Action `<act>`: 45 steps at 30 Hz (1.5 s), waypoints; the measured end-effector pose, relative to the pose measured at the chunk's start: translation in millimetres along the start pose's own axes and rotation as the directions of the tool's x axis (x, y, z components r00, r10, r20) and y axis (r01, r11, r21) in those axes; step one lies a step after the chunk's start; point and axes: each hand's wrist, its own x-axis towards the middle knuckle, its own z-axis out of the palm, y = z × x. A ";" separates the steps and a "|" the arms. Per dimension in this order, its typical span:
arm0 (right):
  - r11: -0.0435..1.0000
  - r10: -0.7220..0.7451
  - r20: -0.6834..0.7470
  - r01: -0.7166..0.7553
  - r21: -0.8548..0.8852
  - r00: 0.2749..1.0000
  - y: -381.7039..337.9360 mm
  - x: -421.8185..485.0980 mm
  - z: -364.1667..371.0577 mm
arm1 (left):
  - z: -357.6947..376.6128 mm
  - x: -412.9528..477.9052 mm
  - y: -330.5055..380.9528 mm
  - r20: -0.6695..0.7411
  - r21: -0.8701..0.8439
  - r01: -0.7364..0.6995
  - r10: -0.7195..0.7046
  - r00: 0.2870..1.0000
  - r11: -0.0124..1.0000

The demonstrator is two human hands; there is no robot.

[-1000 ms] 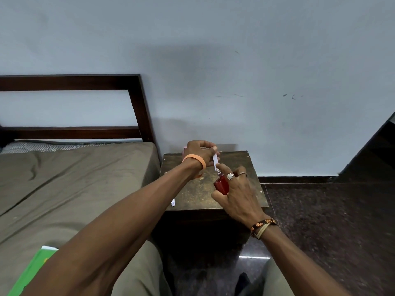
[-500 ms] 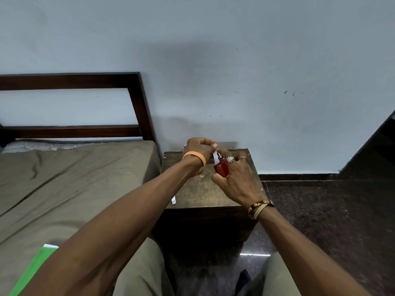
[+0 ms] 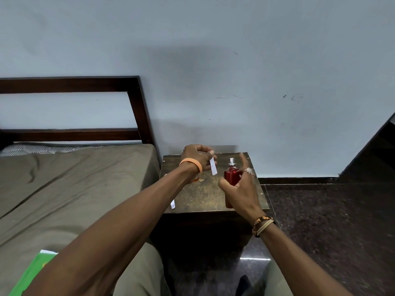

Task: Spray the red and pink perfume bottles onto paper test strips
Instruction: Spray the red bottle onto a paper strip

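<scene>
My right hand [image 3: 240, 192] grips the red perfume bottle [image 3: 232, 176] upright over the right side of the small wooden table [image 3: 201, 193]. Its silver spray nozzle is bare, and my index finger is lifted above it. My left hand [image 3: 198, 157] is closed over the table's back edge and pinches a white paper test strip [image 3: 213, 166], which hangs down to the left of the nozzle, a short gap away. A second paper strip [image 3: 172, 204] lies near the table's front left corner. No pink bottle shows.
A bed with an olive sheet [image 3: 70, 184] and a dark wooden headboard [image 3: 136, 99] stands left of the table. A green book [image 3: 32, 272] lies at the bottom left. A pale wall is behind, and dark polished floor [image 3: 320, 221] lies to the right.
My right hand has drawn the red bottle rightward, away from the strip, and the index finger has lifted off the nozzle. My left hand stays in place with the strip.
</scene>
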 end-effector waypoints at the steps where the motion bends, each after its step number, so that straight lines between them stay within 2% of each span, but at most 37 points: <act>1: 0.999 0.026 -0.020 -0.025 0.030 0.999 0.1 2.9 -1.5 | -1.1 0.1 -1.3 0.026 0.005 0.016 -0.016 1.000 1.000; 6: 0.997 0.061 -0.040 -0.059 0.044 0.997 5.2 11.1 -4.2 | -0.5 -1.1 -15.1 0.273 0.117 0.110 -0.138 0.952 0.987; 11: 0.992 0.063 -0.002 -0.062 0.113 0.998 23.1 15.4 -3.2 | 13.9 -1.5 -32.1 0.370 0.153 0.102 -0.153 0.916 0.983; 13: 0.989 0.078 0.031 -0.081 0.124 0.996 34.4 16.8 -2.6 | 21.6 1.5 -39.8 0.377 0.152 0.104 -0.155 0.913 0.983; 16: 0.995 0.100 0.044 -0.101 0.017 0.994 55.5 22.7 -5.5 | 34.0 10.1 -53.4 0.373 0.138 0.124 -0.168 0.912 0.983; 23: 0.984 0.176 0.117 -0.178 0.004 0.977 102.9 37.1 -28.2 | 70.9 35.8 -91.7 0.292 0.151 0.165 -0.203 0.935 0.975; 31: 0.973 0.214 0.043 -0.208 -0.104 0.976 139.7 66.6 -44.5 | 110.5 61.0 -128.6 0.300 0.187 0.133 -0.186 0.936 0.973; 36: 0.966 0.241 0.018 -0.238 -0.098 0.970 150.7 85.0 -40.0 | 122.4 72.4 -136.3 0.274 0.194 0.095 -0.147 0.950 0.976; 45: 0.957 0.277 0.015 -0.275 -0.089 0.961 166.9 84.5 -20.9 | 114.2 79.4 -150.9 0.288 0.188 0.108 -0.160 0.944 0.976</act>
